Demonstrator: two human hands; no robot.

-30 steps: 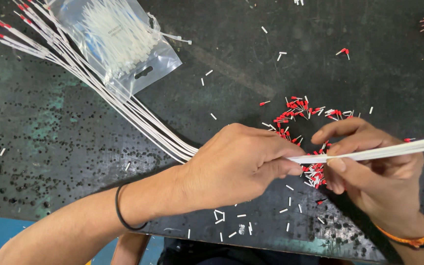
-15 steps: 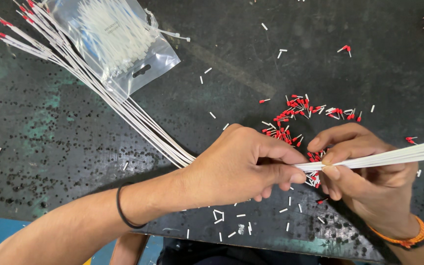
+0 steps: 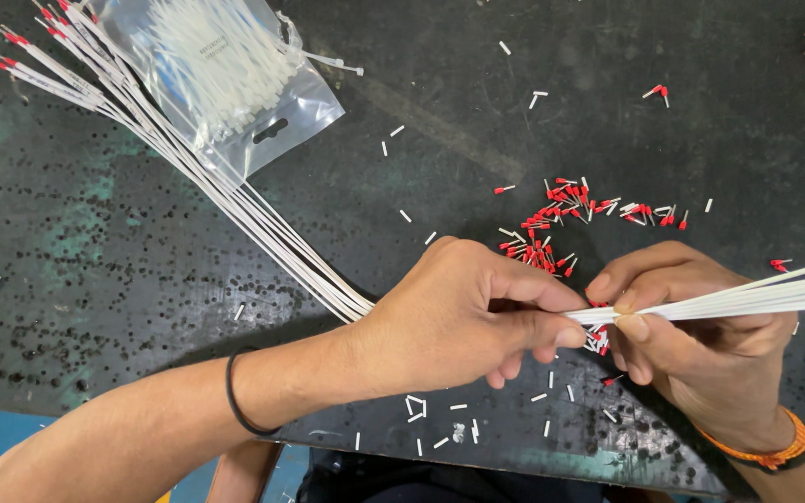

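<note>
Wires (image 3: 747,296) now flatter, tips leftward between hands.

Top left there's a clear plastic bag (image 3: 235,84) stuffed with white cable ties, lying on a dark, pitted table (image 3: 95,261). A fan of finished white wires with red tips (image 3: 188,168) runs diagonally just beside the bag. Little white offcuts (image 3: 449,433) are scattered along the near edge.

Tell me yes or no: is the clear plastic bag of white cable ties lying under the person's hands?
No, the clear plastic bag lies at the top left of the dark table, apart from the left hand and right hand.
</note>
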